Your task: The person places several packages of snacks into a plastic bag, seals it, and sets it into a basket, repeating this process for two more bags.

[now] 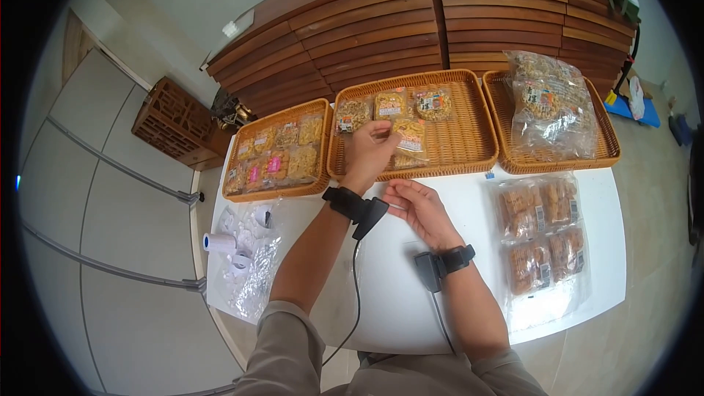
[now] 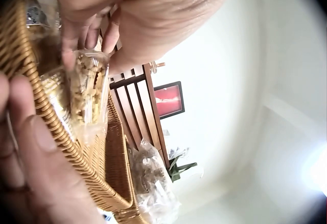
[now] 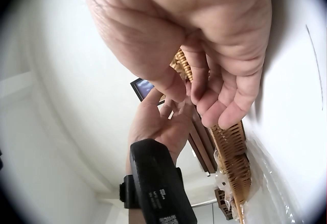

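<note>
My left hand reaches over the middle wicker basket and pinches a clear-wrapped packet of golden snack pieces. In the left wrist view, thumb and fingers hold this packet by its upper end, tilted over the basket. Several round wrapped snack cakes lie behind it in the same basket. Nearer to me, my right hand hovers just before the basket's front edge, fingers loosely curled. Nothing shows between its thumb and fingers in the right wrist view.
The left basket holds several wrapped snacks. A large bag of wrapped snacks fills the right basket. Wrapped brown snacks lie on the white table at right; label rolls and clear plastic at left.
</note>
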Motion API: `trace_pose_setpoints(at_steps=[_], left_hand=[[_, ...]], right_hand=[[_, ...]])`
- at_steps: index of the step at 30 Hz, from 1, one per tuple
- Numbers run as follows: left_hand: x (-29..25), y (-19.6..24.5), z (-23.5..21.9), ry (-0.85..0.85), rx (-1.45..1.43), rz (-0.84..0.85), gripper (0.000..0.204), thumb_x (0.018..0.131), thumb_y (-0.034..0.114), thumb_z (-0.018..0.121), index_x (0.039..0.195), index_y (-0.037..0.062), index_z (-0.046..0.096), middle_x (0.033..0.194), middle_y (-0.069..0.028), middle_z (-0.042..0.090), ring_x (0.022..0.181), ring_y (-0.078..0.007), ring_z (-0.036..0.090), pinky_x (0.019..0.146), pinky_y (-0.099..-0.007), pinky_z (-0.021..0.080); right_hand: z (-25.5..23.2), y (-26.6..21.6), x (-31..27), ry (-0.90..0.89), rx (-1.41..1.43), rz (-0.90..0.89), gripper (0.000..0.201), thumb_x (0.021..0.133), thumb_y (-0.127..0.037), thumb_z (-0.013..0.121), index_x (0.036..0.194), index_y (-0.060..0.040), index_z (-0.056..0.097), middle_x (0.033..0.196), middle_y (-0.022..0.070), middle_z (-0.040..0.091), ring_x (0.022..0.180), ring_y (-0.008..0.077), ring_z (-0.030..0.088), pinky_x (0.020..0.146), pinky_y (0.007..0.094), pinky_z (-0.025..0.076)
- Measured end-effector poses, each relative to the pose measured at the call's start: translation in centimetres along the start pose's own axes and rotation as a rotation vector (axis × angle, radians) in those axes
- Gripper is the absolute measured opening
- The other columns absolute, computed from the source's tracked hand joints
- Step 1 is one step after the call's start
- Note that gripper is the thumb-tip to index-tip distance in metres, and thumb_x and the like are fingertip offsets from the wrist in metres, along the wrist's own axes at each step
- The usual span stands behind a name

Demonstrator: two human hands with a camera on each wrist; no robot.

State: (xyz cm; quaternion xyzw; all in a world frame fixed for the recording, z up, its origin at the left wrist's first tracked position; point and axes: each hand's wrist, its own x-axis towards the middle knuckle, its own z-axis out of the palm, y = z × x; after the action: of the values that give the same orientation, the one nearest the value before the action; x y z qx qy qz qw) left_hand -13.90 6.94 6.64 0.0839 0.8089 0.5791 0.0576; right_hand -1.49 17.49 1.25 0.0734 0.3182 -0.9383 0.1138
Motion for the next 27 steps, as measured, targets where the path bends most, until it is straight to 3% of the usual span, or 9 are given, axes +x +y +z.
trace_pose_setpoints(at_steps=[3, 8, 10, 11, 12, 16, 19, 22, 27], left_hand=[[-1.4, 0.5, 0.1, -0.015, 0.205, 0.072, 0.048, 0.085, 0.019, 0.076, 0.121, -0.0084, 0.061, 0.109, -0.0176, 0.07, 0.1, -0.0204, 0.068, 0.084, -0.0296, 0.056], [-1.7, 0.5, -0.5, -0.051, 0.373, 0.084, 0.047, 0.086, 0.022, 0.076, 0.119, -0.0083, 0.063, 0.109, -0.0205, 0.071, 0.102, -0.0223, 0.069, 0.087, -0.0306, 0.055], [-1.6, 0.2, -0.1, -0.091, 0.373, 0.107, 0.042, 0.088, 0.021, 0.074, 0.117, -0.008, 0.064, 0.107, -0.0195, 0.072, 0.099, -0.022, 0.07, 0.086, -0.0288, 0.055], [-1.4, -0.7, 0.2, -0.126, 0.157, 0.074, 0.038, 0.09, 0.018, 0.072, 0.117, -0.0076, 0.064, 0.106, -0.0172, 0.072, 0.098, -0.0199, 0.069, 0.083, -0.0274, 0.054], [-1.4, -0.9, 0.3, -0.133, 0.12, 0.045, 0.036, 0.091, 0.015, 0.071, 0.116, -0.0079, 0.063, 0.106, -0.0156, 0.072, 0.096, -0.0176, 0.069, 0.081, -0.0267, 0.054], [-1.8, 0.2, 0.9, -0.179, 0.019, -0.063, 0.048, 0.091, 0.017, 0.072, 0.129, -0.0068, 0.055, 0.112, -0.0145, 0.069, 0.097, -0.0153, 0.065, 0.08, -0.0247, 0.051], [-2.1, 1.1, 1.8, -0.195, 0.05, -0.088, 0.052, 0.091, 0.017, 0.071, 0.129, -0.0127, 0.05, 0.118, -0.0229, 0.066, 0.106, -0.0204, 0.065, 0.087, -0.0266, 0.052], [-2.0, 1.1, 2.4, -0.212, 0.022, -0.078, 0.056, 0.092, 0.018, 0.071, 0.132, -0.0132, 0.047, 0.119, -0.0228, 0.065, 0.107, -0.0205, 0.064, 0.088, -0.0268, 0.051], [-2.4, 1.6, 2.4, -0.299, 0.016, -0.077, 0.051, 0.094, 0.021, 0.07, 0.133, -0.0064, 0.052, 0.114, -0.0119, 0.067, 0.099, -0.014, 0.063, 0.086, -0.0251, 0.051]], right_hand=[[0.2, 0.1, 0.1, 0.0, -0.016, 0.006, 0.024, 0.101, -0.012, 0.056, 0.119, 0.0032, 0.06, 0.108, 0.0101, 0.067, 0.097, 0.0167, 0.067, 0.087, 0.0315, 0.058], [0.3, 0.1, -0.1, 0.017, -0.024, 0.004, 0.024, 0.1, -0.012, 0.056, 0.119, 0.0032, 0.06, 0.107, 0.0096, 0.067, 0.099, 0.0179, 0.066, 0.089, 0.0322, 0.056], [0.1, 0.4, 0.0, -0.008, -0.013, -0.009, 0.024, 0.099, -0.011, 0.057, 0.119, 0.0027, 0.06, 0.108, 0.0099, 0.066, 0.099, 0.0183, 0.066, 0.089, 0.0321, 0.056], [0.1, 0.4, 0.1, 0.01, -0.042, -0.008, 0.024, 0.099, -0.011, 0.056, 0.119, 0.002, 0.06, 0.109, 0.0099, 0.066, 0.099, 0.0179, 0.066, 0.088, 0.0315, 0.056], [-0.1, 0.6, 0.2, -0.008, -0.029, -0.015, 0.024, 0.1, -0.01, 0.055, 0.12, 0.0021, 0.06, 0.109, 0.0096, 0.066, 0.1, 0.018, 0.066, 0.089, 0.0315, 0.056], [-0.4, 0.9, 0.4, 0.0, -0.016, -0.008, 0.023, 0.099, -0.009, 0.054, 0.118, 0.0021, 0.06, 0.107, 0.0086, 0.066, 0.099, 0.0174, 0.066, 0.088, 0.0314, 0.056], [-0.2, 0.7, 0.4, -0.005, -0.031, 0.004, 0.022, 0.1, -0.012, 0.055, 0.117, 0.0002, 0.06, 0.106, 0.0081, 0.066, 0.098, 0.0166, 0.066, 0.087, 0.0313, 0.056], [-0.2, 0.5, 0.3, -0.018, -0.044, 0.004, 0.021, 0.101, -0.015, 0.057, 0.116, -0.0012, 0.061, 0.105, 0.0064, 0.066, 0.097, 0.0152, 0.066, 0.086, 0.0303, 0.056], [-0.6, 1.0, 0.7, -0.047, -0.054, -0.027, 0.022, 0.1, -0.017, 0.058, 0.115, -0.0018, 0.061, 0.103, 0.0061, 0.066, 0.096, 0.0145, 0.065, 0.085, 0.0297, 0.056]])
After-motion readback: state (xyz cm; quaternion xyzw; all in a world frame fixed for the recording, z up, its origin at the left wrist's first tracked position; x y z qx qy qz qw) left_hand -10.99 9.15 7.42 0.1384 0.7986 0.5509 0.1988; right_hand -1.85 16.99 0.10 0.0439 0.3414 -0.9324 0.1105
